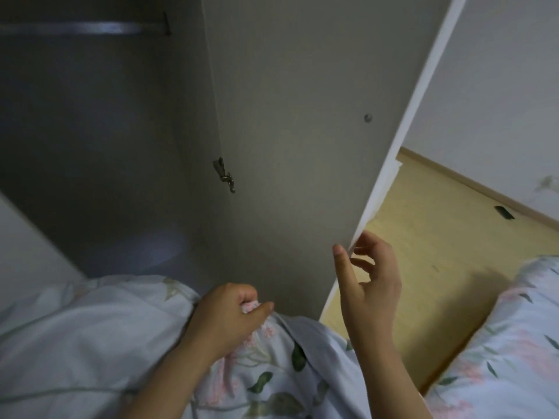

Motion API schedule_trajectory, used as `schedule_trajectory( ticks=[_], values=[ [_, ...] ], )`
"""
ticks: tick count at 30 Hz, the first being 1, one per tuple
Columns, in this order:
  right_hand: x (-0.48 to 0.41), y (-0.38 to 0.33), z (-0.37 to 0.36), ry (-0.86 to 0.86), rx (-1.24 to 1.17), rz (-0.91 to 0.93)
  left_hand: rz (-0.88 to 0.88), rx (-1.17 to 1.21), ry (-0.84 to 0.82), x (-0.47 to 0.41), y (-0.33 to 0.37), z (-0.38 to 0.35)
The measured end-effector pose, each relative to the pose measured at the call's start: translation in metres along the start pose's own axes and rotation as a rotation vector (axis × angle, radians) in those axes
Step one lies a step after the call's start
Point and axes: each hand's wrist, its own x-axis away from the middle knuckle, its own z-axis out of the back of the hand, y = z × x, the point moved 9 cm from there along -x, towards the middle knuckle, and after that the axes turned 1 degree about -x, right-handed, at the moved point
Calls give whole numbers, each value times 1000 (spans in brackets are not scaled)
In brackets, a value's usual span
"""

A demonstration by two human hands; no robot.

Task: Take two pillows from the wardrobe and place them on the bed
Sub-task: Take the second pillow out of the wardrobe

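- Head view: the left hand (pixel 230 313) is closed in a fist-like grip on a bunched fold of a floral pillow (pixel 90 343), pinching the fabric between thumb and curled fingers.
- That pillow, pale blue with pink flowers and green leaves, fills the lower left of the view and lies against the person's front, below the open wardrobe (pixel 90 146).
- The right hand (pixel 367 285) is at the lower edge of the open wardrobe door (pixel 287 131); its grip is wide, thumb on the inner face and fingers spread and curled round the edge toward the outer face, holding nothing else.
- A metal hinge (pixel 224 174) sits on the inner side of the door where it meets the wardrobe body.
- Inside the wardrobe a hanging rail (pixel 75 28) runs across the top left; the interior below it is dark.
- At the lower right, a second patch of the same floral fabric (pixel 508 343) lies well apart from the left hand; whether it is a pillow or bedding I cannot tell.
- Pale yellow floor (pixel 438 237) shows between the door edge and that fabric.
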Motion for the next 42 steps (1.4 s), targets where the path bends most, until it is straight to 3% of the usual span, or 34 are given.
schedule_trajectory(
  ticks=[8, 15, 32, 42],
  values=[
    [12, -11, -11, -32, -50, -23, -5, -9, 24, 22, -8, 16],
    [47, -40, -49, -210, -106, 64, 106, -4, 24, 45, -48, 36],
    [124, -136, -235, -741, -267, 191, 444, -24, 199, 133, -175, 119],
    [127, -174, -360, -794, -196, 193, 553, 20, 400, 171, -227, 185]
  ],
)
